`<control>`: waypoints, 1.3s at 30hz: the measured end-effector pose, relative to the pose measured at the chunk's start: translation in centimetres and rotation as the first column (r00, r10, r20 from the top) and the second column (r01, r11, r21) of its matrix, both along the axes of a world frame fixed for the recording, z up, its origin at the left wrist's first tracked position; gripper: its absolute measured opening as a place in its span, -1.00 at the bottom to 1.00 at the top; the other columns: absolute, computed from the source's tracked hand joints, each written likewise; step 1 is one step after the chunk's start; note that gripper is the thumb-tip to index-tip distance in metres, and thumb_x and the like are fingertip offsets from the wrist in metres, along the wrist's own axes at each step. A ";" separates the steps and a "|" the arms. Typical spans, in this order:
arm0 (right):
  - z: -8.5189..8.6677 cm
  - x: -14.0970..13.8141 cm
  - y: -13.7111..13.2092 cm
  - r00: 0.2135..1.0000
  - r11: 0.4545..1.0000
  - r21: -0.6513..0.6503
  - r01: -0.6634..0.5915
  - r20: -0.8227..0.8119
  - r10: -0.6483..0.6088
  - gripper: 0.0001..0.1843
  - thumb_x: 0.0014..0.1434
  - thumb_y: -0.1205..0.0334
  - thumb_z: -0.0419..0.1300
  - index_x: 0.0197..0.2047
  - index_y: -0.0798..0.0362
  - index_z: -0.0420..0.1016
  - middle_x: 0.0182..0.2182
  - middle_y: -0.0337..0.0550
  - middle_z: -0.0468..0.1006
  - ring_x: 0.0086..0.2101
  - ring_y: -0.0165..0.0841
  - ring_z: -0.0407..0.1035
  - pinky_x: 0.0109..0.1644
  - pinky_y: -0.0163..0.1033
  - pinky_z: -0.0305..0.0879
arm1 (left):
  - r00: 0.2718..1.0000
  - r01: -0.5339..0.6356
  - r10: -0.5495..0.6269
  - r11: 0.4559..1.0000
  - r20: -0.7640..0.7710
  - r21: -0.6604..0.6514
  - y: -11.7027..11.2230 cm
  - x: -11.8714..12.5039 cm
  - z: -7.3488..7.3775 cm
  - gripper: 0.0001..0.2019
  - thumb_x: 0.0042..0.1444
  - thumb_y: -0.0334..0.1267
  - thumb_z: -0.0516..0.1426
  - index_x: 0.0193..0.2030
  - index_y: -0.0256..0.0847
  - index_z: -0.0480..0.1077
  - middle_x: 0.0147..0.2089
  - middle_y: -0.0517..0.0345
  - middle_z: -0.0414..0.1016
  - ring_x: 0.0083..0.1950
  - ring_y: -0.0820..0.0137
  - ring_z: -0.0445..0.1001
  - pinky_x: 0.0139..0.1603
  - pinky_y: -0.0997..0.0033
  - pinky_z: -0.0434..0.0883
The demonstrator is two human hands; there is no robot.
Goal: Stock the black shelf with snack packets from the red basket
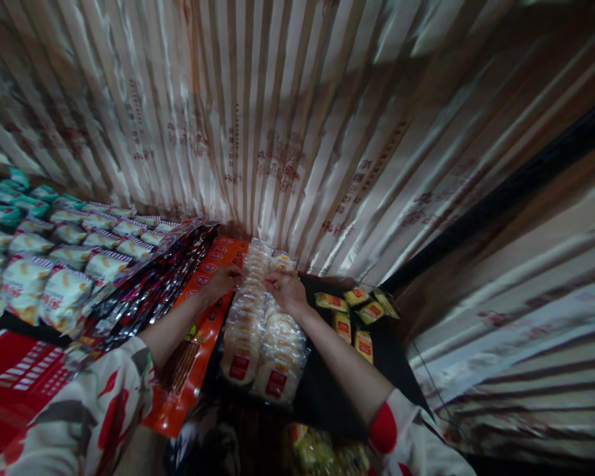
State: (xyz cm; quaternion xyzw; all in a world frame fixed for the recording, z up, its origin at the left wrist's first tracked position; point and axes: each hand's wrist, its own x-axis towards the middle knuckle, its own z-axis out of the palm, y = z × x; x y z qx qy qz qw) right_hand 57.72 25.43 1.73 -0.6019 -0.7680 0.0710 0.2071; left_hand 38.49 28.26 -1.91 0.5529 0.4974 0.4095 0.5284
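Two long rows of round crackers in clear wrappers with red labels lie side by side on a black tabletop [322,390]. My left hand [224,283] is at the far part of the left cracker row [242,330], its fingertips pinched at the row's edge. Bent over the right cracker row [280,354] is my right hand [286,289], with its thumb and fingers drawn together on the wrappers. What exactly lies between the fingers of either hand is too small to make out. Under my left forearm lies an orange snack packet [208,324].
Several small yellow packets [343,325] lie to the right. Dark shiny packets [163,277] and rows of white snack bags [64,297] fill the left, with green bags [14,198] behind. A striped plastic sheet [277,132] hangs behind; a black pole [506,178] slants at right.
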 end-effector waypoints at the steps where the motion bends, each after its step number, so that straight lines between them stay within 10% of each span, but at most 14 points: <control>1: -0.1 -0.1 0.1 1.000 0.999 -0.023 0.024 -0.003 -0.024 -0.87 0.12 0.24 0.15 -0.33 -0.05 0.54 -0.35 -0.25 0.58 -0.25 -0.35 0.40 -0.14 -0.30 0.23 | 1.000 0.001 -0.001 1.000 0.014 -0.003 -0.1 0.0 0.0 -0.83 -0.20 -0.22 0.21 -0.45 -0.26 0.41 -0.46 0.21 0.41 -0.45 0.49 0.32 -0.41 0.47 0.27; 11: -0.7 -0.9 0.1 0.981 0.981 0.003 0.192 -0.003 -0.192 -0.85 0.12 0.23 0.10 -0.37 -0.05 0.50 -0.39 -0.23 0.55 -0.22 -0.32 0.35 -0.24 -0.33 0.19 | 0.982 -0.090 0.100 0.993 -0.160 0.074 -0.7 -0.7 0.7 -0.77 -0.18 -0.19 0.22 -0.40 -0.29 0.36 -0.46 0.19 0.42 -0.44 0.45 0.34 -0.42 0.46 0.27; 20: -0.7 -0.8 -0.1 0.983 0.983 -0.031 0.182 -0.008 -0.183 -0.87 0.14 0.22 0.09 -0.33 -0.02 0.46 -0.38 -0.19 0.55 -0.25 -0.29 0.35 -0.21 -0.29 0.19 | 0.977 0.076 -0.064 0.996 -0.201 0.048 -1.2 -1.5 0.7 -0.82 -0.15 -0.18 0.14 -0.52 -0.28 0.38 -0.59 0.24 0.36 -0.53 0.48 0.28 -0.46 0.47 0.19; 31: -0.1 0.3 -2.2 0.992 0.992 -0.031 -0.121 0.019 0.121 -0.91 0.11 0.28 0.18 -0.38 -0.01 0.52 -0.43 -0.25 0.55 -0.31 -0.38 0.37 -0.02 -0.27 0.14 | 0.966 -0.029 0.074 0.983 -0.247 0.182 -0.8 -0.7 -0.6 -0.96 -0.13 -0.36 0.06 -0.53 -0.23 0.31 -0.55 0.27 0.35 -0.47 0.47 0.31 -0.41 0.49 0.22; 39: 0.0 -0.8 -1.9 0.995 0.998 0.009 0.065 0.076 -0.065 -0.85 0.12 0.27 0.13 -0.36 -0.07 0.55 -0.36 -0.22 0.57 -0.21 -0.33 0.34 -0.05 -0.29 0.17 | 0.945 -0.097 0.157 0.972 -0.288 0.213 -1.6 -0.9 0.5 -0.90 -0.09 -0.25 0.09 -0.53 -0.21 0.32 -0.54 0.24 0.37 -0.47 0.45 0.32 -0.44 0.49 0.21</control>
